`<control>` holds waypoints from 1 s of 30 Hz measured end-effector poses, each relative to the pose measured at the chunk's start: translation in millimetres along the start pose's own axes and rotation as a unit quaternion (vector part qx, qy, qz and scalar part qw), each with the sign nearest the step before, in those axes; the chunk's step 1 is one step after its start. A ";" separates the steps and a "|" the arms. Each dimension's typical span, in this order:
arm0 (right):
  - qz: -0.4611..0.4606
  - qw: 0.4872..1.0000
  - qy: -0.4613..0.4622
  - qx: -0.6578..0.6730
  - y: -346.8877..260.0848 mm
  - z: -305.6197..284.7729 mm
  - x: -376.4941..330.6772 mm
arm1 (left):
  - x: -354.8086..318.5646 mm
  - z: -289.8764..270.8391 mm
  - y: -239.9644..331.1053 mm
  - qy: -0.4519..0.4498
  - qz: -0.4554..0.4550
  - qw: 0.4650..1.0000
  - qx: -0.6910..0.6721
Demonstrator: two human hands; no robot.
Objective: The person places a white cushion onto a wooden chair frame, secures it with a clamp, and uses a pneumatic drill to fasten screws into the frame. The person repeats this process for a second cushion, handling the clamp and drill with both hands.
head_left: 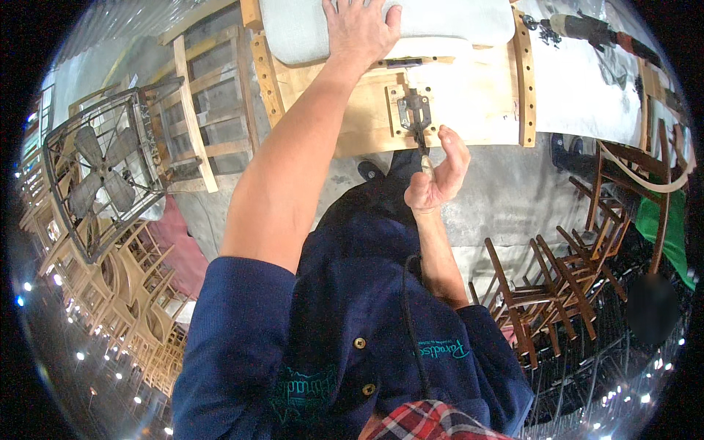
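My left hand (361, 31) lies flat with its fingers spread on a pale grey, padded-looking panel (447, 20) at the top. Below the panel is a light wooden board (345, 110). A metal toggle clamp (415, 111) sits on a small wooden block at the board's near edge, and its handle (426, 166) points toward me. Around the handle's end is my right hand (440, 172), thumb apart from the stretched fingers. The handle's tip lies close to the thumb and palm; whether it touches them is unclear.
Drilled wooden rails (526, 88) flank the board. A power tool (583, 29) lies on the white surface at upper right. At left are a caged fan (103, 172) and a wooden slatted frame (198, 110). Dark wooden chair frames (561, 286) stand at right, pale ones (132, 286) at lower left.
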State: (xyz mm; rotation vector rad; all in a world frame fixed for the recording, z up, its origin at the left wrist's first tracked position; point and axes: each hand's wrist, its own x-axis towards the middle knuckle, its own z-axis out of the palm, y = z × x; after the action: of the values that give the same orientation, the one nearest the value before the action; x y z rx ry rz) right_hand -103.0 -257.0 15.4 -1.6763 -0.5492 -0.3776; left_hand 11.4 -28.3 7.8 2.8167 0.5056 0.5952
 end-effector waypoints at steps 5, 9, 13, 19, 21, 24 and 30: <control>-0.023 0.997 -0.076 0.001 -4.1 -7.6 -9.3 | 2.7 0.1 -2.6 0.006 0.000 1.000 0.001; 0.013 0.998 -0.026 -0.061 -5.5 51.0 80.0 | 1.6 2.9 -1.5 0.014 0.010 1.000 0.007; -0.151 0.988 -0.022 -0.021 -6.1 94.2 147.6 | -2.9 3.9 -5.4 -0.011 -0.022 1.000 0.009; -0.015 0.993 -0.029 -0.111 2.3 -25.3 96.7 | 1.8 -2.0 2.3 0.004 -0.014 1.000 -0.012; 0.008 0.987 -0.081 -0.142 0.9 -56.2 71.8 | 1.0 -1.0 -1.3 0.013 -0.017 1.000 -0.014; 0.025 0.981 -0.122 -0.146 -19.5 -62.0 50.9 | 2.2 -1.9 -2.8 0.021 -0.013 1.000 -0.018; -0.016 0.983 -0.113 -0.142 -27.4 5.7 92.8 | 4.6 0.0 -5.4 0.028 -0.011 0.999 -0.014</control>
State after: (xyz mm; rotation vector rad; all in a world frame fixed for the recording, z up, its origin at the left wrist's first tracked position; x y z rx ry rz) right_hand -41.2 -234.8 86.8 -2.0021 -0.7172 -0.3014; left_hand 13.9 -21.7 7.9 2.7710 0.5337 0.6725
